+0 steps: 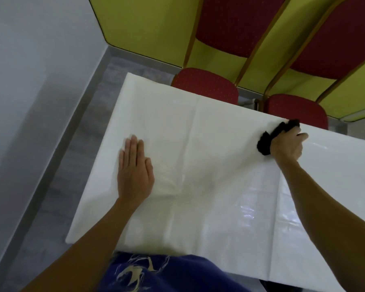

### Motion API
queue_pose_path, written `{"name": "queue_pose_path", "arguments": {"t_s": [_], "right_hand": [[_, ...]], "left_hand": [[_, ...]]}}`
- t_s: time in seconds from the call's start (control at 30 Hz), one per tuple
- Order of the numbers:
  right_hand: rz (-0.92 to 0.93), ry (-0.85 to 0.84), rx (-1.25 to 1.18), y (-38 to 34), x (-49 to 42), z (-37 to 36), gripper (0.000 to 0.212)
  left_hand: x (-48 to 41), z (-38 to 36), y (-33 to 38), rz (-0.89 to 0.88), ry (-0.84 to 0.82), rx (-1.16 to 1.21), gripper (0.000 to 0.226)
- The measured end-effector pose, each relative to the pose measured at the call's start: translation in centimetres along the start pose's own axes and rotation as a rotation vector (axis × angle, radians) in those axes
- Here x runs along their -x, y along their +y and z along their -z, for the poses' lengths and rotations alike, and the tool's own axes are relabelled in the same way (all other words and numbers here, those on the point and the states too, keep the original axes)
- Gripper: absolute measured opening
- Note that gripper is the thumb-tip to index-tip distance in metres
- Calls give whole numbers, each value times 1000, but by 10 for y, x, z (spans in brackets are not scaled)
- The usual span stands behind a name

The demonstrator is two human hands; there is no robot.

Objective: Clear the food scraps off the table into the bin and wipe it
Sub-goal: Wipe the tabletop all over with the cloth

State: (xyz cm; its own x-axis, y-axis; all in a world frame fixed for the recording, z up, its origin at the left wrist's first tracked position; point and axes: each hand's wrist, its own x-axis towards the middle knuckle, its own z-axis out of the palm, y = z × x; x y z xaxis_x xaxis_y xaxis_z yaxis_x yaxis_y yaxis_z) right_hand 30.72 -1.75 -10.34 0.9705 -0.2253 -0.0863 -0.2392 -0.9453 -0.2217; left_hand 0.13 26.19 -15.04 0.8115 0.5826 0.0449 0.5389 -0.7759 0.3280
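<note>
The counter [219, 165] is covered with a white glossy sheet, creased along fold lines. The left hand [134, 171] lies flat on it near its left end, palm down, fingers straight and together, gripping nothing. The right hand [288, 144] is at the far edge, well apart from the left, and is curled round a black cloth [272, 135], pressing it against the sheet. The cloth bunches out of the fist on the side toward the left hand and beyond the knuckles toward the far edge, so it lies between the right hand and the counter's rim, touching both. No scraps can be made out on the sheet.

Beyond the far edge stand two red chairs [207, 85] with gilt frames, their seats tucked close to the counter, against a yellow-green wall [156, 28]. A grey floor [76, 144] and a pale wall [30, 81] lie to the left. Blue patterned clothing [167, 272] shows at the near edge.
</note>
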Motion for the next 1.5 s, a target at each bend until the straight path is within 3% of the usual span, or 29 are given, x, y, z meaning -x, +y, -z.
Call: {"name": "queue_pose_path", "arguments": {"t_s": [0.1, 0.2, 0.37, 0.5, 0.6, 0.7, 0.9, 1.0, 1.07, 1.17, 1.37, 1.5], "right_hand": [[-33, -8, -159, -49, 13, -13, 39], [63, -103, -253, -114, 47, -31, 33], [527, -371, -243, -231, 151, -59, 38], [838, -587, -169, -262, 193, -67, 37], [839, -551, -156, -236, 154, -57, 36], [734, -390, -83, -179, 98, -42, 37], [214, -70, 28, -39, 18, -3, 39], [-67, -46, 15, -30, 15, 3, 39], [-159, -53, -49, -57, 24, -4, 47], [-63, -122, -138, -124, 51, -25, 44], [448, -421, -179, -275, 152, -60, 48], [575, -559, -229, -316, 198, -69, 50]], "left_hand": [[-1, 1, 5, -3, 13, -6, 55], [-1, 1, 5, 1, 10, 3, 55], [-2, 2, 3, 16, -30, 3, 56], [-2, 4, 5, 33, -38, -20, 55], [-2, 3, 5, 19, 0, 39, 55], [-2, 4, 6, 4, 45, 69, 55], [-3, 3, 5, 0, 68, 81, 54], [-4, 3, 3, 0, 47, 89, 54], [-4, 3, 0, -4, 30, 102, 54], [-1, 5, -11, -43, -13, 121, 55], [37, 25, -37, -7, -100, 69, 57], [84, 37, -47, 71, -101, 116, 57]]}}
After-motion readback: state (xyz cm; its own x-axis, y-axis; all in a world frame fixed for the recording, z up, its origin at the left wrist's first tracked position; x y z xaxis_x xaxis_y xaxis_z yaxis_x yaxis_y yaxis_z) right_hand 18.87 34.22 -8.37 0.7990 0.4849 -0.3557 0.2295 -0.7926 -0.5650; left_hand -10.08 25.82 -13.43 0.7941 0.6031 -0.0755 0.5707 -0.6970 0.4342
